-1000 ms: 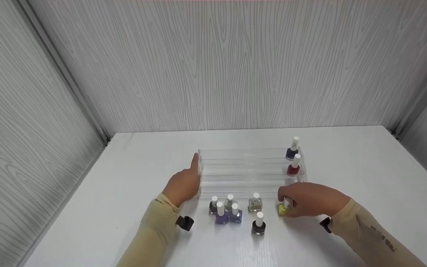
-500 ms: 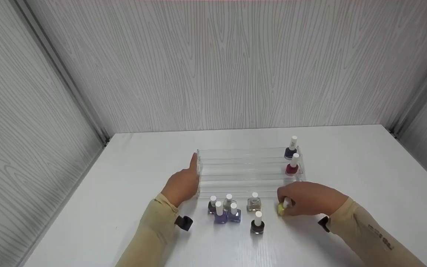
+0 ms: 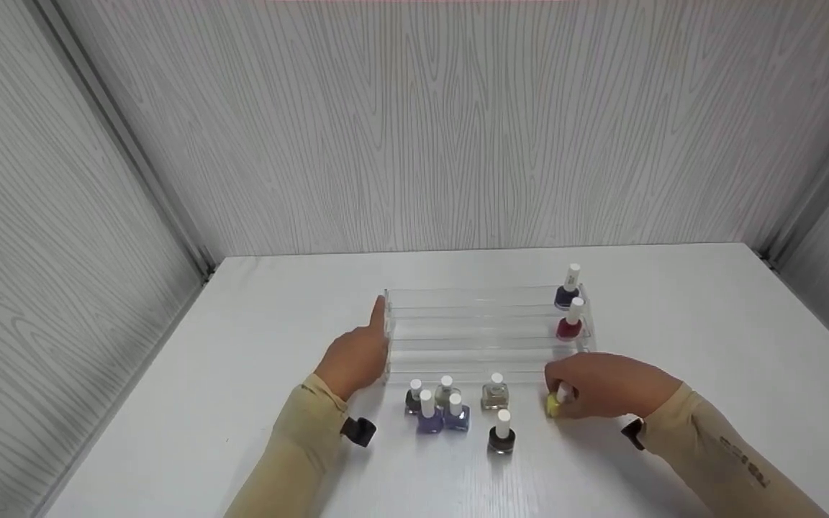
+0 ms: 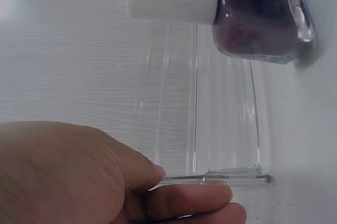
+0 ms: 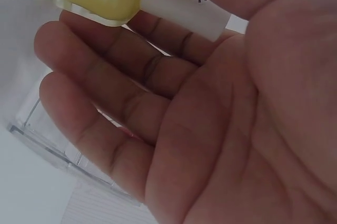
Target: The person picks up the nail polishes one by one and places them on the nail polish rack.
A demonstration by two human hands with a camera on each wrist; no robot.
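The right hand (image 3: 605,385) pinches the yellow polish bottle (image 3: 554,406) just off the clear tiered rack's (image 3: 479,334) front right corner, while the left hand (image 3: 357,356) rests open-fingered against its left end; lifting onto a tier likely follows.

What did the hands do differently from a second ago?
Very little. The right hand keeps its grip on the yellow bottle and has shifted it slightly to the right on the table. The left hand stays pressed against the left end of the clear rack. The two bottles on the rack and the six standing in front of it have not moved.
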